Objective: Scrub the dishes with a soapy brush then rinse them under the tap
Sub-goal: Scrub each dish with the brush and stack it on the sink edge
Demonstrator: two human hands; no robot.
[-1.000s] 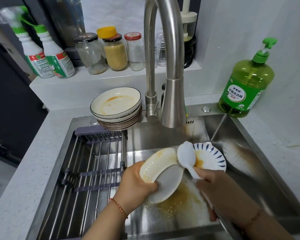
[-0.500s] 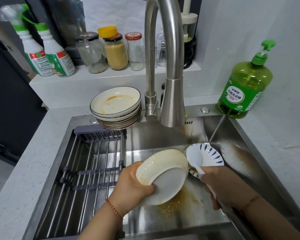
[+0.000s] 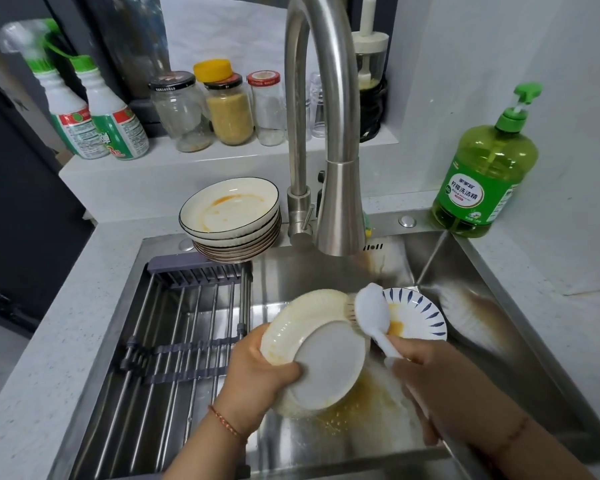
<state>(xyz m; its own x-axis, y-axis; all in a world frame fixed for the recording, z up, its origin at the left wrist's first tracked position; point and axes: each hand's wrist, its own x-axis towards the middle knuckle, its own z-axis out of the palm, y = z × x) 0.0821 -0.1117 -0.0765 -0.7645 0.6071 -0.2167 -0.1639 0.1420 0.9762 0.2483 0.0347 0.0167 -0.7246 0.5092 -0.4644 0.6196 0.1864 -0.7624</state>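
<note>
Upper left of frame: two spray bottles (image 3: 94,119) on a white ledge, then glass jars (image 3: 222,109) along it toward centre. Left half of the sink (image 3: 520,306): a metal drying rack (image 3: 174,341) with nothing on it. Just above the rack, on the sink's back edge, a stack of dirty plates (image 3: 231,220), top one smeared orange. Centre: left hand (image 3: 257,375) grips a cream plate (image 3: 312,348) by its lower left rim, plate tilted with its underside toward the camera, held over the basin. Tap (image 3: 326,133) rises at centre; no water stream visible. Right of the plate: white brush (image 3: 371,313), bristles against the plate's upper right rim, handle gripped by the right hand (image 3: 437,386), fingers curled round it. Behind the brush head, a blue-patterned dish (image 3: 416,317) with orange residue rests in the basin. Far right, on the counter (image 3: 32,341): green detergent pump bottle (image 3: 485,174). Risks, judged: a wet, soapy plate held one-handed at the rim could slip under brush pressure and strike the dish below, chipping either; the plate stack overhangs the sink edge, so a knock could topple it. Surface: steel basin stained orange beneath the plate; speckled pale counter, white walls, dark opening at left.
</note>
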